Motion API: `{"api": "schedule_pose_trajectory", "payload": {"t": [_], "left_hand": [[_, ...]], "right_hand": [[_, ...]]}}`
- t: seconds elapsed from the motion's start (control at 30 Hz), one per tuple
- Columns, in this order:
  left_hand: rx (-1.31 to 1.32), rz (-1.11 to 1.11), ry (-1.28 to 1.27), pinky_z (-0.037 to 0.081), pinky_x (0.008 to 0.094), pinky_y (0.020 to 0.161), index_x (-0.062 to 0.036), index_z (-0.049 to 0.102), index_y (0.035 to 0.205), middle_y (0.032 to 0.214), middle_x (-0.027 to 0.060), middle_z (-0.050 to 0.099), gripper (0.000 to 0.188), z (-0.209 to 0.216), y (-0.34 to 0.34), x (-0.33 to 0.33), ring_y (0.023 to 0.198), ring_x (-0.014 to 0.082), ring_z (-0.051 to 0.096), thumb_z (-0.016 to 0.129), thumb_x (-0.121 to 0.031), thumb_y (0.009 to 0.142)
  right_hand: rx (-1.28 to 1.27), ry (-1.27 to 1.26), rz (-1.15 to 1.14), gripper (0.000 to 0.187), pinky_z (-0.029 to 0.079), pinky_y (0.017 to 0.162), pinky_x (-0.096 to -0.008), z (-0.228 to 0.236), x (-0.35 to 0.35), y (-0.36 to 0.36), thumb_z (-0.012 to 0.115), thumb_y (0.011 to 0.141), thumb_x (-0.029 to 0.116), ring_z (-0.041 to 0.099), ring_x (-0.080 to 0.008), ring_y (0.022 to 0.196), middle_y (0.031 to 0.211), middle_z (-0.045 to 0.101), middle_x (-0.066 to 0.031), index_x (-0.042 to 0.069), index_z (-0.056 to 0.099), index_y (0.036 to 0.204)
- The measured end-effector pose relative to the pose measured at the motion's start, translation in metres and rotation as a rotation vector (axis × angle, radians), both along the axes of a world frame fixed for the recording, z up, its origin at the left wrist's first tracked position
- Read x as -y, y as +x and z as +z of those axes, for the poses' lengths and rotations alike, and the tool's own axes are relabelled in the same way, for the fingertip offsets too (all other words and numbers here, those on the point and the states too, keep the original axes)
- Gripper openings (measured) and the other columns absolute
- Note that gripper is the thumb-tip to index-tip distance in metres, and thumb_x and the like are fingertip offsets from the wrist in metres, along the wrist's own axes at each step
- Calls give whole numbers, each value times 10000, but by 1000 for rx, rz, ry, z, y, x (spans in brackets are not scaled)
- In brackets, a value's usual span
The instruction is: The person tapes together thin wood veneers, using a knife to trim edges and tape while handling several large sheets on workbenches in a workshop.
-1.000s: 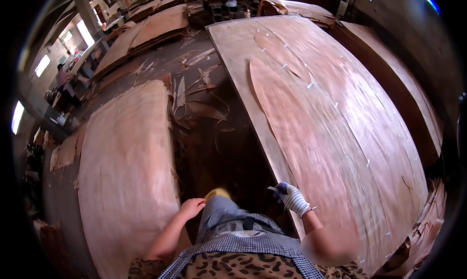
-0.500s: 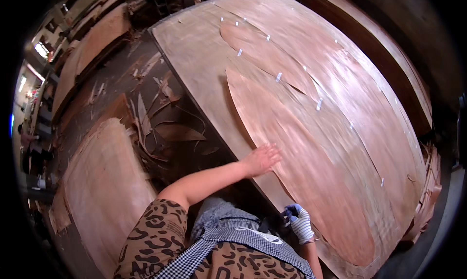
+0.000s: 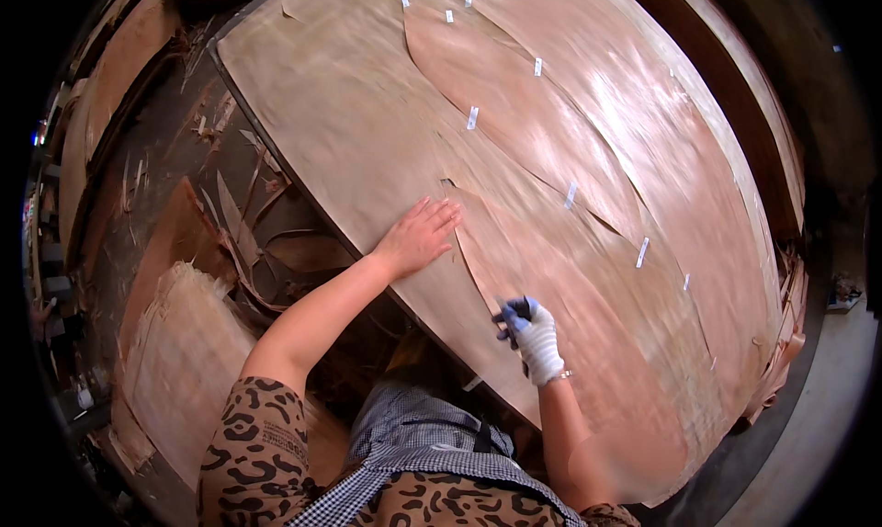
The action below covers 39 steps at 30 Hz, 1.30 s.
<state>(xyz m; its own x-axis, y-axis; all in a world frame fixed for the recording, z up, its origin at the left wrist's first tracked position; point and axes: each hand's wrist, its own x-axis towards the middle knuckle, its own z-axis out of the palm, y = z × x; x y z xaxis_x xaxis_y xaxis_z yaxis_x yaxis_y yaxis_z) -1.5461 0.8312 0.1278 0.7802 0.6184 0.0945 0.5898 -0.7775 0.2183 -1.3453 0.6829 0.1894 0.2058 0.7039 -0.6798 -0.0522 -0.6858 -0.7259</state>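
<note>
Our left hand [image 3: 420, 239], bare, lies flat, fingers extended, on large veneer sheet [image 3: 331, 141] near left edge. Fingertips sit beside tip of long veneer patch [image 3: 588, 343] lying on same sheet. Our right hand [image 3: 531, 336], gloved, fingers curled, above patch; we cannot tell whether it grips anything. White tape pieces [image 3: 472, 118] dot second patch's [image 3: 533, 113] edges.
</note>
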Motion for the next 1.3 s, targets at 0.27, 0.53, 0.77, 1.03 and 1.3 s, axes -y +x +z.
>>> {"api": "schedule_pose_trajectory", "payload": {"t": [0.27,0.53,0.77,1.03,1.3], "left_hand": [[128,-31,-106,214,371,1026,-83,448,1186,1267,41,400,446,-4,-8,-15,1195,178,334,538,-247,781],[294,17,-101,240,380,1007,-55,496,1135,1236,73,439,376,2,12,-46,1168,209,384,527,-190,785],[145,-290,73,274,420,970,-33,502,1126,1276,94,403,397,-17,15,-65,1193,250,352,511,-250,794],[103,-323,-104,173,474,1005,-32,457,1178,1300,68,378,459,1,33,33,1232,220,302,506,-286,799],[-56,-392,-559,173,393,1036,-58,422,1213,1327,83,337,452,14,42,50,1243,195,286,499,-209,794]], "right_hand": [[-94,-16,-180,93,395,377,-224,-41,-107,-33,539,817,140,525,-125,429,667,610,-70,47,534,814],[3,5,-258,189,421,352,-254,-67,-143,-39,622,769,154,517,-137,416,564,549,-69,8,524,701],[428,252,59,131,447,440,-284,-64,-119,-37,570,783,134,550,-140,516,581,573,-57,22,547,717],[-72,-218,-332,143,383,359,-233,-37,-1,-39,560,806,141,481,-112,398,557,542,-51,8,534,760],[450,42,-147,35,426,488,-306,-77,71,50,526,751,55,533,-185,511,615,571,-102,57,550,725]]}}
